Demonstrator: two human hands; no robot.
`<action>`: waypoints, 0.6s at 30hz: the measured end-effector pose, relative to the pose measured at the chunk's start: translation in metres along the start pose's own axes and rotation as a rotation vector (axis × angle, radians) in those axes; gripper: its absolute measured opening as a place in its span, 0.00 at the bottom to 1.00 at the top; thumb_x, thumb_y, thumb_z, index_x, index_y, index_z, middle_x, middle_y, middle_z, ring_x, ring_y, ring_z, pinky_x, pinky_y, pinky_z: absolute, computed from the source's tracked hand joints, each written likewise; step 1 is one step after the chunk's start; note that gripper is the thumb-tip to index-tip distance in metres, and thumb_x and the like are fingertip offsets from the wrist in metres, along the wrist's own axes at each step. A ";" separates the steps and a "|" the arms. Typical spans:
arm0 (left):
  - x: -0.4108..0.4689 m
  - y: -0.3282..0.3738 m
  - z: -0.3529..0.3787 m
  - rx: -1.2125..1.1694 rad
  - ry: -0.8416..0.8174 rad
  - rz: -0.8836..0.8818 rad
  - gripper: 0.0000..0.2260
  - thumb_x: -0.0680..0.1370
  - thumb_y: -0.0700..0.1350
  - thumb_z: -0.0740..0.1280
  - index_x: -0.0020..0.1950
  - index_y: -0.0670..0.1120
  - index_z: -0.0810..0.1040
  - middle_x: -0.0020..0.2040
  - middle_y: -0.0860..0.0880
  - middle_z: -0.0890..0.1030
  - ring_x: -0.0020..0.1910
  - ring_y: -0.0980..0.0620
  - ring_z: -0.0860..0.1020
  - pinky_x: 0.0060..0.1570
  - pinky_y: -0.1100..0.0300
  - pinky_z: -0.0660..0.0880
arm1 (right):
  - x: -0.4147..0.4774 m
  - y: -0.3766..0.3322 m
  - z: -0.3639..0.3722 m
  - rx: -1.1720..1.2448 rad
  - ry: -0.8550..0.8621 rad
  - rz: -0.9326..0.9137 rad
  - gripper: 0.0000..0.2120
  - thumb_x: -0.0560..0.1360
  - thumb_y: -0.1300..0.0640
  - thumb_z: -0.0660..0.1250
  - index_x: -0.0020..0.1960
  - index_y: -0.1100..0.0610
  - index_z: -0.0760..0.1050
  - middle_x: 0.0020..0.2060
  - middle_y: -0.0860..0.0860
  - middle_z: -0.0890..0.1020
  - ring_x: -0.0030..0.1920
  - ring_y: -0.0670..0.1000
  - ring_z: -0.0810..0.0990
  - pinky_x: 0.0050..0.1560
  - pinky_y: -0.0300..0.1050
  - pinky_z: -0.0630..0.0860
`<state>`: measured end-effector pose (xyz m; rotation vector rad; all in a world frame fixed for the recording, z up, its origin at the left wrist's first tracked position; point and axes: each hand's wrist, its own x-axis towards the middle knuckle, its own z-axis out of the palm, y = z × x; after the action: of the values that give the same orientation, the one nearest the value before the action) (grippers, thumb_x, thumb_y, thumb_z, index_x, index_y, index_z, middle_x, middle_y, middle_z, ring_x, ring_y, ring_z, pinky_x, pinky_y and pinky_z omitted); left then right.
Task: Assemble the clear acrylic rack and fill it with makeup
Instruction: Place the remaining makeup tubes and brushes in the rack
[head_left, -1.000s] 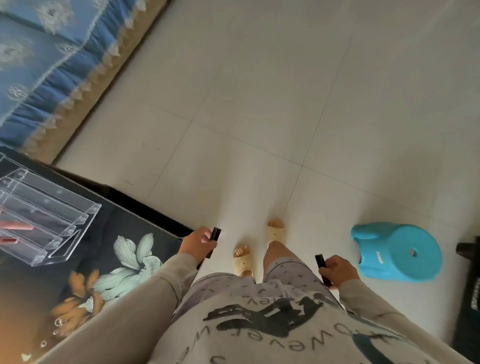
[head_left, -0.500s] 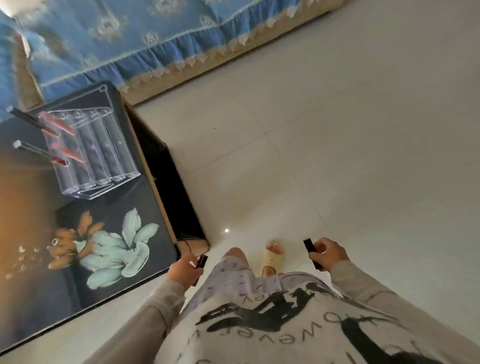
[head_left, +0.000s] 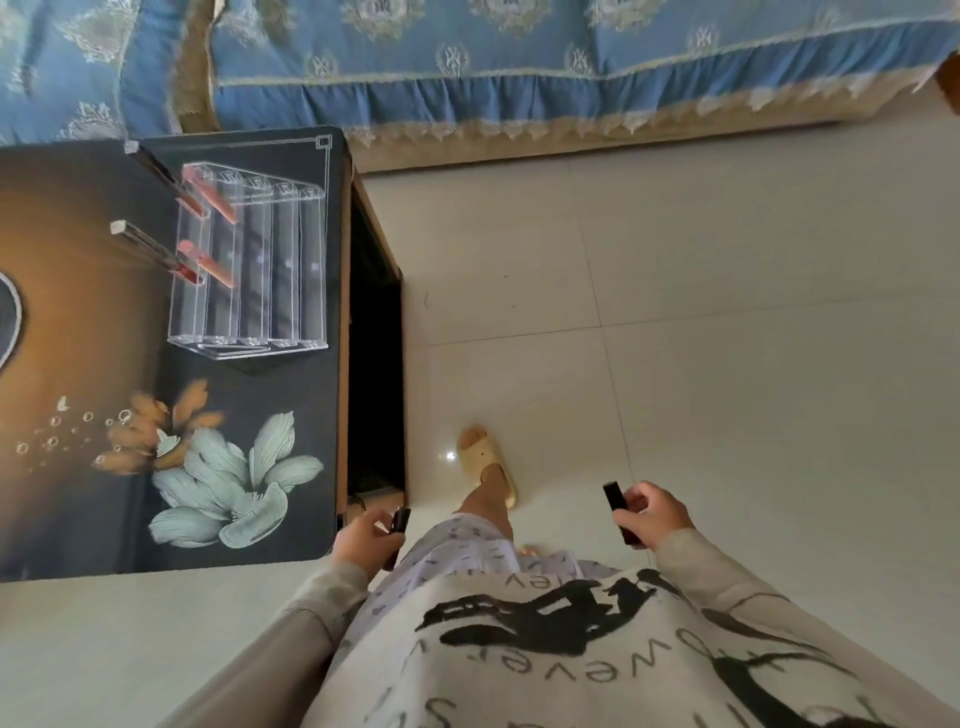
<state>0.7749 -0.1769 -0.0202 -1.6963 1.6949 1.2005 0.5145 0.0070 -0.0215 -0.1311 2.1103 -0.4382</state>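
On the floral-print table (head_left: 78, 322), the clear acrylic rack (head_left: 249, 265) stands assembled near the far right corner, four lip tubes (head_left: 156, 182) slanting from its leftmost channels — the other channels look empty, apparently awaiting more. The left hand (head_left: 366, 540), just past the table's near right corner, is closed around a dark lipstick (head_left: 399, 522); the right hand (head_left: 652, 517), out over open floor, grips another dark lipstick (head_left: 618, 512). The person stands beside the table's right edge, a sandal (head_left: 485, 462) on bare tile — ample clear room to reach the rack.
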 end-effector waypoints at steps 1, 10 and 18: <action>0.009 0.011 -0.009 0.023 0.002 0.016 0.03 0.74 0.39 0.65 0.42 0.46 0.72 0.41 0.48 0.76 0.39 0.50 0.73 0.47 0.61 0.70 | 0.007 -0.010 -0.003 -0.010 0.003 0.012 0.11 0.71 0.66 0.67 0.53 0.66 0.74 0.44 0.57 0.76 0.42 0.56 0.75 0.38 0.45 0.78; 0.077 0.115 -0.103 -0.064 0.064 0.148 0.05 0.74 0.40 0.66 0.49 0.43 0.73 0.49 0.40 0.82 0.41 0.47 0.76 0.46 0.59 0.74 | 0.060 -0.098 -0.033 -0.180 0.069 0.034 0.12 0.71 0.64 0.67 0.53 0.66 0.75 0.52 0.61 0.81 0.46 0.55 0.76 0.43 0.38 0.65; 0.109 0.142 -0.142 -0.261 0.146 0.096 0.05 0.73 0.39 0.67 0.47 0.44 0.73 0.39 0.47 0.76 0.37 0.49 0.73 0.43 0.62 0.70 | 0.113 -0.189 -0.053 -0.292 0.064 -0.081 0.11 0.70 0.65 0.68 0.52 0.66 0.76 0.51 0.61 0.82 0.45 0.54 0.76 0.44 0.39 0.65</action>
<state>0.6601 -0.3736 0.0003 -1.9156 1.7864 1.4256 0.3941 -0.1849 -0.0173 -0.3768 2.2281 -0.1812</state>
